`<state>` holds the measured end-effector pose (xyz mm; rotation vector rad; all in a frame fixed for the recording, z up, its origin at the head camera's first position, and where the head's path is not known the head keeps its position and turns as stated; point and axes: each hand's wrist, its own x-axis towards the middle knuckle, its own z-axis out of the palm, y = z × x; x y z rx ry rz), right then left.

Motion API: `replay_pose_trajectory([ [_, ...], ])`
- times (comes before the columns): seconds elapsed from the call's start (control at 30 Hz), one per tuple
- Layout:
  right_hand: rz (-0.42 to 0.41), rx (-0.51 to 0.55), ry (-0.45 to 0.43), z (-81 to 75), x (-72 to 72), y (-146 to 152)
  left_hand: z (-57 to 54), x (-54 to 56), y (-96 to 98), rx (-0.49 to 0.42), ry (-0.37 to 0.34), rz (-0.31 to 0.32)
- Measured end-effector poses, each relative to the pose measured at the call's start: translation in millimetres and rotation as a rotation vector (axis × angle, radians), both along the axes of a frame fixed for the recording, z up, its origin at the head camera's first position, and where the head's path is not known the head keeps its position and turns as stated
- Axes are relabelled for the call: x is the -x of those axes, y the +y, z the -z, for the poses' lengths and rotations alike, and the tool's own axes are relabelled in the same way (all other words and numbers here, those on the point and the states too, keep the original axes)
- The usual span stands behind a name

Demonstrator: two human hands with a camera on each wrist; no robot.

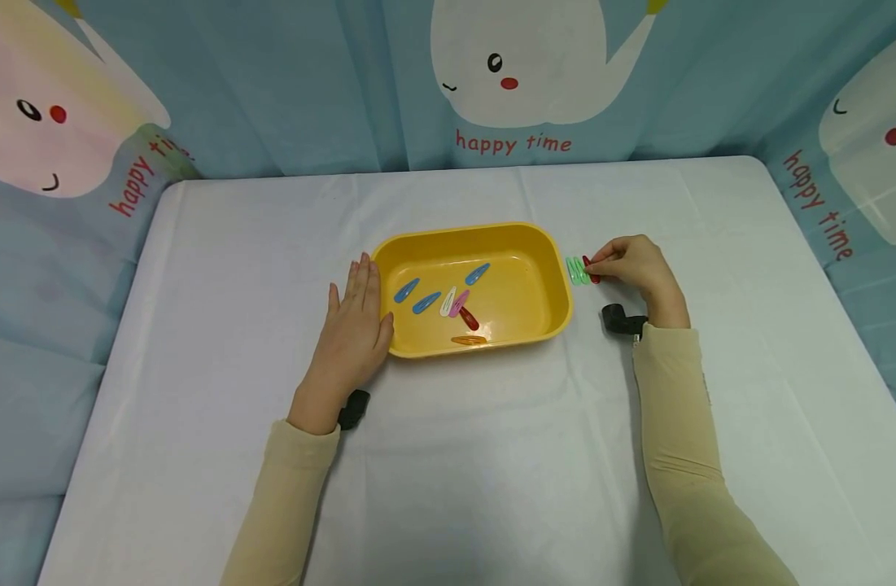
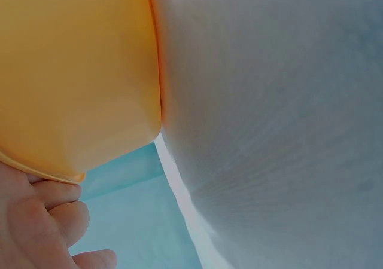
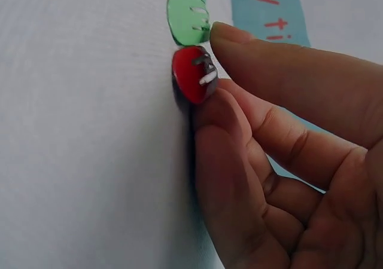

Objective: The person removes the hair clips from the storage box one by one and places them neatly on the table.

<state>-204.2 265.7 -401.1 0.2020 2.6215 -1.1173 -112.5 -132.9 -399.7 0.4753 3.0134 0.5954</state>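
My left hand (image 1: 351, 338) lies with straight fingers along the left rim of a yellow tray (image 1: 524, 285). The tray's underside fills the upper left of the left wrist view. Off the tray's right end, my right hand (image 1: 641, 264) pinches a red snap hair clip (image 3: 189, 78) between thumb and fingers, down at the cloth. Beside that clip stand green hair clips (image 1: 576, 271) in a close row. Inside the tray lie blue hair clips (image 1: 426, 303), a white one (image 1: 448, 302), a pink one (image 1: 458, 304), another red one (image 1: 469, 318) and an orange one (image 1: 469, 340).
A white cloth (image 1: 462, 472) covers the table. Blue curtains (image 1: 308, 89) with whale prints hang behind it and at both sides. Black wrist cameras (image 1: 622, 320) are worn on both wrists.
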Motion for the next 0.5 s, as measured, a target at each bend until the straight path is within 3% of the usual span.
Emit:
replay_pose_trajectory([
  [0.5,0.058,0.078,-0.002,0.9,-1.8,10.0,0.3,-0.5,-0.4,-0.004,0.003,0.001],
])
